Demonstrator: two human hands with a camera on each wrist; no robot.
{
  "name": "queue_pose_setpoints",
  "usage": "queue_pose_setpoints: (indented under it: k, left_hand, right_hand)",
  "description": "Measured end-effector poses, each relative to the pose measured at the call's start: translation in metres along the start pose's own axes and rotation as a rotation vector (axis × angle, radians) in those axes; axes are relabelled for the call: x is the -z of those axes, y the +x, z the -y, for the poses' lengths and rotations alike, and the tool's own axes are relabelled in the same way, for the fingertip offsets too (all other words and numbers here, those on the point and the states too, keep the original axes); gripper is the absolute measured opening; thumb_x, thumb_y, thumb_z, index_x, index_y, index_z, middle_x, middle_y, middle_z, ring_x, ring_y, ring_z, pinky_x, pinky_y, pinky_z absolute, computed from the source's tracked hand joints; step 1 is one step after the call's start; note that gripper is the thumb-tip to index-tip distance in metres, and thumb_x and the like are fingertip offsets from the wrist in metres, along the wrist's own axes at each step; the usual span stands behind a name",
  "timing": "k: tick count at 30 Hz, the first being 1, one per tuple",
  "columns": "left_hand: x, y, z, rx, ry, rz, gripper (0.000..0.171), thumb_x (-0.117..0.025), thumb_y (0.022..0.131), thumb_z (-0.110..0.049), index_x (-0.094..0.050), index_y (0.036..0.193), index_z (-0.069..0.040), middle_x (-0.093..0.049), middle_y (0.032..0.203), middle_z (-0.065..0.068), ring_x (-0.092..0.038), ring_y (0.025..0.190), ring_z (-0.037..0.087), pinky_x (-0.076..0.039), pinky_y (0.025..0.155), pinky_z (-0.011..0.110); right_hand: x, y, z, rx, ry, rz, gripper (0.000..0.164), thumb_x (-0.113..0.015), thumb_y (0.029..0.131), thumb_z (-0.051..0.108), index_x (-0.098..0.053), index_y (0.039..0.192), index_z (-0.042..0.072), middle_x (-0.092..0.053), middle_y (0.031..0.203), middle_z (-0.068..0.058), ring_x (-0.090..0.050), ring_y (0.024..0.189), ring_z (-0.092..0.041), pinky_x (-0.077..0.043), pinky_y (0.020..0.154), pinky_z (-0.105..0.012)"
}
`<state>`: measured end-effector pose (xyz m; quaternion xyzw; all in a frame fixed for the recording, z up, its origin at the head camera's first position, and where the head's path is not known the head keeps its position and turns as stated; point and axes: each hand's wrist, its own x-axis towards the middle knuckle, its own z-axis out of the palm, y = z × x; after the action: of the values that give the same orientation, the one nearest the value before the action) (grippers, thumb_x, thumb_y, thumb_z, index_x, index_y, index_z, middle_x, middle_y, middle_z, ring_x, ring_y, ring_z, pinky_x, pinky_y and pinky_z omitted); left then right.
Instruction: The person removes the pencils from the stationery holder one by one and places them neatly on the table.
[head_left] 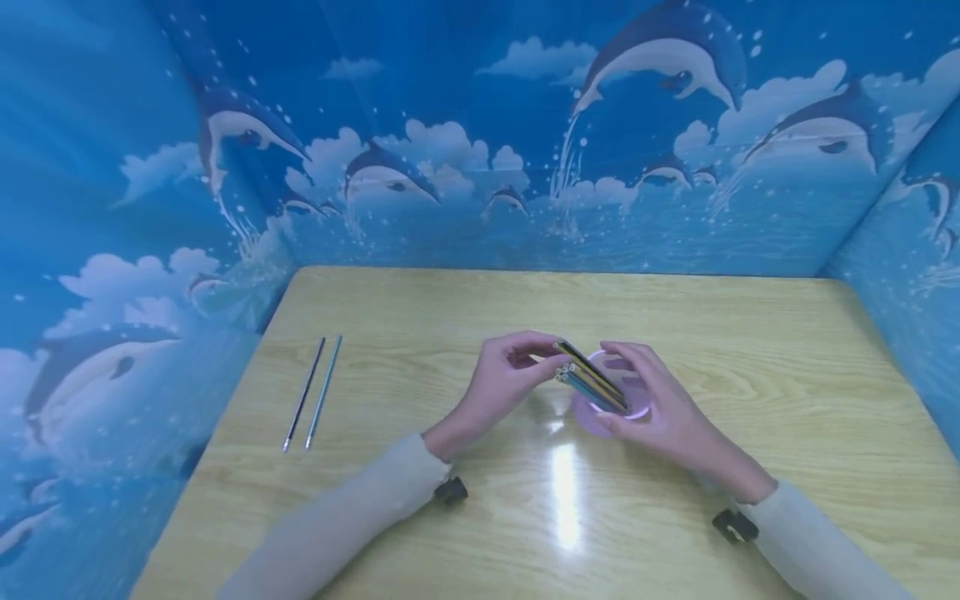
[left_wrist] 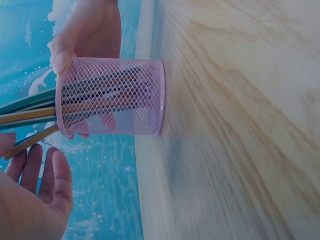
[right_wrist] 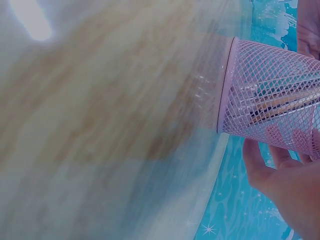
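A pink wire-mesh pencil cup (left_wrist: 150, 117) holds several pencils (head_left: 587, 388), green and yellow among them, whose ends stick out past the rim and lean toward the left. My right hand (head_left: 667, 408) grips the cup from its right side, thumb near the rim in the head view and fingers around the mesh. At the mouth of the cup, my left hand (head_left: 513, 371) pinches a yellow and dark pencil (left_wrist: 32, 142) between thumb and fingers; its lower end is inside the cup. The cup's base is close over the tabletop.
On the left part of the wood-grain table (head_left: 420, 308) lie a dark pencil (head_left: 303, 396) and a blue-green pencil (head_left: 324, 392), side by side. Blue dolphin-print walls (head_left: 450, 192) border the table behind and at both sides.
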<state>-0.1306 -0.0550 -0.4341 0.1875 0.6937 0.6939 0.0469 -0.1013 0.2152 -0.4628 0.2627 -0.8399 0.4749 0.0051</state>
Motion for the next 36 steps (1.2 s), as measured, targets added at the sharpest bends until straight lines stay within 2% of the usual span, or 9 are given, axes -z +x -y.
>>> queue_pose_setpoints:
  k: [3,7,14,19,27,30,36]
  left_hand:
    - [-0.005,0.001,-0.002,-0.007,-0.001,-0.009,0.023,-0.082,0.098,-0.006,-0.078,0.12,0.003,-0.08,0.11,0.009,-0.076,0.091,0.028,-0.067,0.08,0.034]
    - [-0.006,0.0,-0.002,0.01,-0.04,-0.013,0.023,-0.081,0.097,-0.001,-0.077,0.119,0.005,-0.08,0.112,0.013,-0.077,0.093,0.018,-0.067,0.088,0.037]
    - [-0.005,-0.003,-0.002,0.002,-0.082,-0.04,0.023,-0.08,0.097,0.002,-0.076,0.119,0.006,-0.08,0.112,0.013,-0.078,0.097,0.021,-0.065,0.092,0.039]
    - [-0.003,-0.002,-0.007,-0.066,-0.136,-0.053,0.022,-0.078,0.098,0.003,-0.075,0.12,0.008,-0.079,0.112,0.016,-0.078,0.099,0.025,-0.064,0.096,0.043]
    - [0.004,0.001,-0.018,-0.181,-0.182,-0.101,0.024,-0.075,0.098,0.008,-0.073,0.121,0.012,-0.078,0.117,0.02,-0.076,0.1,0.024,-0.064,0.095,0.043]
    - [0.007,0.002,-0.024,-0.217,-0.195,-0.119,0.024,-0.074,0.098,0.008,-0.072,0.121,0.014,-0.076,0.119,0.025,-0.077,0.103,0.024,-0.064,0.097,0.044]
    - [0.019,0.005,-0.042,-0.285,-0.227,-0.161,0.025,-0.07,0.1,0.008,-0.069,0.124,0.017,-0.073,0.112,0.035,-0.077,0.099,0.023,-0.063,0.097,0.047]
  right_hand:
    - [-0.001,0.0,0.0,0.01,0.005,-0.004,0.095,-0.092,0.086,0.014,-0.04,0.165,0.006,-0.051,0.155,-0.013,-0.058,0.134,-0.039,-0.053,0.106,-0.067]
    - [-0.002,0.0,-0.001,0.002,0.006,-0.004,0.094,-0.091,0.086,0.015,-0.04,0.164,0.004,-0.051,0.155,-0.013,-0.058,0.135,-0.039,-0.052,0.107,-0.066]
    - [-0.002,0.0,0.001,-0.036,0.017,0.009,0.094,-0.091,0.088,0.014,-0.04,0.165,0.006,-0.05,0.157,-0.011,-0.057,0.137,-0.036,-0.053,0.109,-0.061]
    - [-0.001,0.0,0.002,-0.03,0.002,0.008,0.095,-0.092,0.086,0.012,-0.04,0.165,0.005,-0.05,0.157,-0.01,-0.057,0.137,-0.033,-0.052,0.111,-0.057]
    - [0.0,0.0,0.001,-0.009,0.0,0.001,0.094,-0.092,0.086,0.013,-0.041,0.165,0.007,-0.051,0.156,-0.011,-0.058,0.135,-0.036,-0.053,0.109,-0.061]
    - [0.0,0.0,0.0,-0.003,0.004,-0.004,0.095,-0.093,0.085,0.012,-0.042,0.165,0.01,-0.051,0.156,-0.01,-0.059,0.135,-0.035,-0.053,0.112,-0.055]
    - [-0.001,0.0,-0.001,0.001,-0.001,-0.012,0.095,-0.093,0.084,0.012,-0.042,0.165,0.007,-0.052,0.155,-0.01,-0.058,0.135,-0.035,-0.048,0.116,-0.032]
